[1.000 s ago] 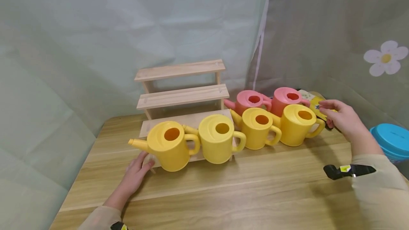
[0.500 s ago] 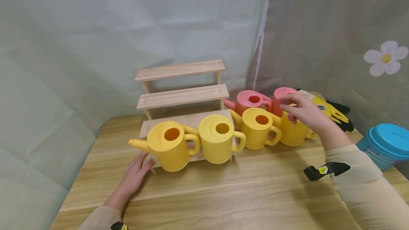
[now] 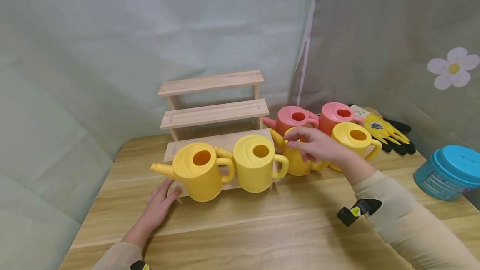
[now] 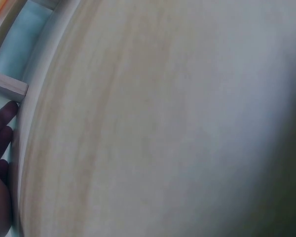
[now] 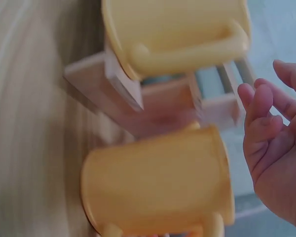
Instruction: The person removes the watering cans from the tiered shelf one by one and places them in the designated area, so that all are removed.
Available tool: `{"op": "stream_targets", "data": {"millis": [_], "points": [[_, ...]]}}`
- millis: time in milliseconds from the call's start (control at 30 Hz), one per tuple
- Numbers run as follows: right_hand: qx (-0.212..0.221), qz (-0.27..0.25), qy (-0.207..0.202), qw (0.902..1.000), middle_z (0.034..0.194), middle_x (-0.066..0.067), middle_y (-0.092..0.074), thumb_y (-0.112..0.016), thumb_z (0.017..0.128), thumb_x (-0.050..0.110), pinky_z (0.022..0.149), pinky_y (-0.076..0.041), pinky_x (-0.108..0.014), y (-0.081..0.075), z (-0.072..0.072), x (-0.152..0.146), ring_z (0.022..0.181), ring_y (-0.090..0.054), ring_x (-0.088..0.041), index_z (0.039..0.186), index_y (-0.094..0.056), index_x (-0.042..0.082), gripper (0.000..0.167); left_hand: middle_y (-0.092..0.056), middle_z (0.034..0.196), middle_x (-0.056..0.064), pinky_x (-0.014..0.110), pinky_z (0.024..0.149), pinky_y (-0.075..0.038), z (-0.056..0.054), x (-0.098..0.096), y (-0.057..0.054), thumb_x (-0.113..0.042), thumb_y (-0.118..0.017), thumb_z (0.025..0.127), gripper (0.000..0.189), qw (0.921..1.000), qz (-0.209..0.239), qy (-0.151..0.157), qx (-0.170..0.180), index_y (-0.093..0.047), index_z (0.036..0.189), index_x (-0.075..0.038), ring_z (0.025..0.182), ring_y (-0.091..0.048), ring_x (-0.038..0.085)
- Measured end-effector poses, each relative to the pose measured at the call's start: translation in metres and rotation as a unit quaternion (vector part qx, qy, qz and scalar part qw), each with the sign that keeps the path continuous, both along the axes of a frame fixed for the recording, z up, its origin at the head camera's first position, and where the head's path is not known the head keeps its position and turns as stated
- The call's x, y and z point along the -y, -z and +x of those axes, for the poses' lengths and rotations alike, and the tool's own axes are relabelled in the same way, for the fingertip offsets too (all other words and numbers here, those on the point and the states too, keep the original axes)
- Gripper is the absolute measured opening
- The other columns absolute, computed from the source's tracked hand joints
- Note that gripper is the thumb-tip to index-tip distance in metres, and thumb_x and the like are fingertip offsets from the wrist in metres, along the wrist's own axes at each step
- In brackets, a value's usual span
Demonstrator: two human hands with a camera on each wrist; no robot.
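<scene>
A tiered wooden shelf (image 3: 211, 113) stands on the table. Two yellow watering cans, an orange-yellow one (image 3: 206, 181) at left and a paler one (image 3: 253, 174) beside it, sit on its lowest step. My left hand (image 3: 158, 206) rests at the shelf's front left corner, fingers lightly touching the wood. Above a yellow watering can (image 3: 298, 164) on the table hovers my right hand (image 3: 318, 145), fingers loosely bent around nothing. It hides part of that can. In the right wrist view, my right hand (image 5: 281, 143) is apart from the yellow watering can (image 5: 158, 182).
Another yellow watering can (image 3: 340, 131) stands to the right. Behind are two pink watering cans, one left (image 3: 286, 116) and one right (image 3: 330, 113). Yellow-black gloves (image 3: 386, 130) and a blue lidded tub (image 3: 446, 174) lie farther right. Fabric walls (image 3: 225, 20) border the table (image 3: 240, 236).
My right hand has swept left from beside the gloves, over the right yellow watering can, to the one nearer the shelf. My left hand has stayed at the shelf corner.
</scene>
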State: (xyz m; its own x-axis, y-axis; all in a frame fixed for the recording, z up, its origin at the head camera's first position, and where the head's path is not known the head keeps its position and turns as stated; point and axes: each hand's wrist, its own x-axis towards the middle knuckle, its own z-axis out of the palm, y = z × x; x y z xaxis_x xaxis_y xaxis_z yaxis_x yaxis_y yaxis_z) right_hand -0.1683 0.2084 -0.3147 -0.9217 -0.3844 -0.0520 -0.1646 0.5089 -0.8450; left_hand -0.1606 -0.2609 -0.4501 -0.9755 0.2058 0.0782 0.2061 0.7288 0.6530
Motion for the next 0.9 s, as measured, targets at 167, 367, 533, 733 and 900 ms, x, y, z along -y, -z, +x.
{"op": "stream_targets", "data": {"millis": [167,367,533,733,900], "points": [[0.0,-0.011,-0.042,0.9991,0.102,-0.012,-0.058,-0.06,0.092,0.032,0.045,-0.044,-0.031,0.007,0.004,0.013,0.055,-0.052,-0.03,0.118,-0.058,0.014,0.032,-0.04,0.138,0.028,0.062,0.091,-0.019,0.0,-0.001,0.0,-0.04,-0.041,0.099,0.053,1.0,0.004,0.004,-0.001,-0.03,0.144,-0.015,0.123,-0.031,0.044],[0.033,-0.018,-0.047,0.9982,0.1,-0.01,-0.059,-0.063,0.089,0.036,0.047,-0.044,-0.031,0.014,0.008,0.021,0.057,-0.052,-0.033,0.117,-0.056,0.016,0.036,-0.038,0.14,0.028,0.063,0.092,-0.017,-0.001,-0.001,0.001,-0.039,-0.041,0.099,0.053,0.9999,0.011,0.01,-0.007,-0.03,0.144,-0.013,0.123,-0.03,0.046],[0.031,-0.04,-0.05,0.9975,0.099,-0.011,-0.059,-0.065,0.088,0.034,0.045,-0.044,-0.032,0.019,0.008,0.026,0.063,-0.053,-0.045,0.113,-0.056,0.016,0.032,-0.037,0.141,0.028,0.065,0.093,-0.015,-0.001,0.001,0.002,-0.04,-0.04,0.099,0.054,0.9999,0.012,0.01,-0.008,-0.03,0.144,-0.013,0.125,-0.028,0.047],[0.029,-0.058,-0.05,0.9967,0.096,-0.015,-0.06,-0.066,0.089,0.025,0.044,-0.043,-0.029,0.021,0.01,0.028,0.061,-0.055,-0.04,0.109,-0.055,0.013,0.026,-0.037,0.14,0.03,0.066,0.093,-0.016,0.0,0.0,0.001,-0.04,-0.041,0.099,0.053,1.0,0.008,0.005,-0.002,-0.029,0.144,-0.014,0.125,-0.027,0.048],[0.024,-0.074,-0.049,0.9958,0.093,-0.021,-0.059,-0.067,0.088,0.021,0.044,-0.043,-0.031,0.022,0.012,0.029,0.056,-0.054,-0.034,0.108,-0.055,0.01,0.026,-0.036,0.14,0.03,0.066,0.093,-0.016,0.0,0.0,0.001,-0.041,-0.04,0.098,0.055,1.0,0.008,0.004,0.0,-0.029,0.145,-0.014,0.126,-0.027,0.047]]}}
